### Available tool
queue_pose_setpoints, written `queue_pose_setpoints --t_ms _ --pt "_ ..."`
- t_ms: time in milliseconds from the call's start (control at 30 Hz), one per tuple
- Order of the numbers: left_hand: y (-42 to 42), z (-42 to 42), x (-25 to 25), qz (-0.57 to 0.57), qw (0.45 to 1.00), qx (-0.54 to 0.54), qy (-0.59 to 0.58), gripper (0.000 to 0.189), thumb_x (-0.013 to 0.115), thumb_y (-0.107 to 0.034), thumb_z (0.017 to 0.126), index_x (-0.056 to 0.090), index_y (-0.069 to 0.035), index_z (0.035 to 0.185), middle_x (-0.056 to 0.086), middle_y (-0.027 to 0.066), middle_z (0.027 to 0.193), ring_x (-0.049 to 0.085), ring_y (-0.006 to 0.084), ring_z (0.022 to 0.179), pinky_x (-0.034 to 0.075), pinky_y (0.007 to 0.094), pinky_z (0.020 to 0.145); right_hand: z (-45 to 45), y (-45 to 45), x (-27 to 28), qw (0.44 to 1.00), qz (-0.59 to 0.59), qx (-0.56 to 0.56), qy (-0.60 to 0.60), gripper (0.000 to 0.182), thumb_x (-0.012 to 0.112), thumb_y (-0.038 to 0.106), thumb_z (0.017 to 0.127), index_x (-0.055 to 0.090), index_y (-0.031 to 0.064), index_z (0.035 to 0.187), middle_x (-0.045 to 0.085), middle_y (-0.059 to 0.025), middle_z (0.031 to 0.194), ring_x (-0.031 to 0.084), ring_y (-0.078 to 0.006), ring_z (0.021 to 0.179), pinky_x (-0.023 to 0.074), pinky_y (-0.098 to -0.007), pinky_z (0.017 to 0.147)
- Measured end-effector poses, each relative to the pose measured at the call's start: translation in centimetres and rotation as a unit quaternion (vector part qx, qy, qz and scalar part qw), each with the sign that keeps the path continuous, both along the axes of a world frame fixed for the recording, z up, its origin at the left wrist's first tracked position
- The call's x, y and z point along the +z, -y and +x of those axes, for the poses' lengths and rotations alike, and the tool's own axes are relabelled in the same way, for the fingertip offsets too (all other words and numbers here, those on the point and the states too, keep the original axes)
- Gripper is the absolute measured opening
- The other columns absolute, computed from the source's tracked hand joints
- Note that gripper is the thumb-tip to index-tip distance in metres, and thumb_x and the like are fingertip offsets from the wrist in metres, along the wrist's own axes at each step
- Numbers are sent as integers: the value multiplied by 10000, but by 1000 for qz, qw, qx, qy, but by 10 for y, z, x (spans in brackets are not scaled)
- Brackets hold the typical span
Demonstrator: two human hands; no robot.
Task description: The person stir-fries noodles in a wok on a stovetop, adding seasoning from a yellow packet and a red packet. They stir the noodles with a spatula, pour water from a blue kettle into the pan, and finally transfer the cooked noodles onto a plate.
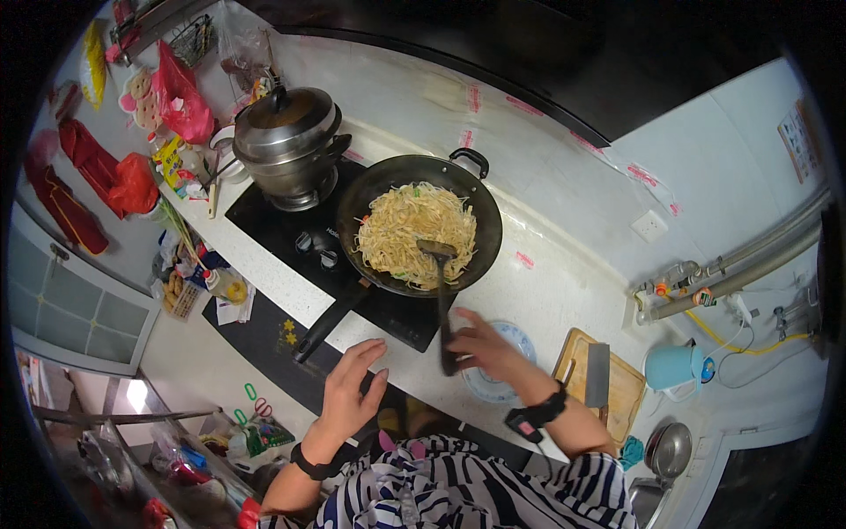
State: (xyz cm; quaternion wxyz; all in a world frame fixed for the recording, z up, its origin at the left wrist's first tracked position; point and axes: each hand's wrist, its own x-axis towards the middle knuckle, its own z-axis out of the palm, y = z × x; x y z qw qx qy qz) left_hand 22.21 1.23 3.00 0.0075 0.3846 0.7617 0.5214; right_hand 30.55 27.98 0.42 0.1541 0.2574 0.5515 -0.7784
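Note:
A dark wok [486,225] stands on the black cooktop, full of pale noodle-like strips [416,225] mixed with bean sprouts and bits of green. The blade of a black spatula [441,284] rests on the food, and its handle slants over the rim towards me. Beside that handle is my right hand [486,347], its index finger stretched out and its other fingertips at the handle; whether they grip it is unclear. My left hand [353,387] is raised with nothing in it, thumb and fingers apart, close to the end of the wok's long handle [327,330].
A lidded steel pot [284,132] occupies the other burner of the cooktop [264,215]. A blue-patterned plate [525,337] lies partly under my right hand. Further right are a cutting board [628,397] with a cleaver [597,373], a light-blue kettle [671,367] and metal bowls [673,449].

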Motion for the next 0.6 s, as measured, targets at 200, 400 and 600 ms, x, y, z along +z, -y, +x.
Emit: queue_pose_setpoints --t_ms 200,400,600 --pt "-10 -16 6 -27 999 -19 4 338 681 6 844 633 -7 1178 632 172 1252 656 342 1076 530 374 902 15 -69 45 987 143 53 40 572 460 21 923 357 131 1474 534 -57 898 558 -146 698 532 -309 561" --pt "-5 -44 8 -68 997 -36 -14 329 692 5 835 637 9 1160 625 181 1260 648 345 1091 522 381 920 -7 -109 110 792 594 122 -76 349 722 147 803 695 74 1144 700 -198 964 675 -319 795 526 -383 736" --pt "8 -84 21 -83 994 -76 -15 348 690 5 837 627 -1 1179 622 172 1262 657 344 1074 539 372 891 -22 -106 187 740 655 148 -30 261 720 124 747 755 78 1002 724 -142 858 671 -317 702 529 -369 666"
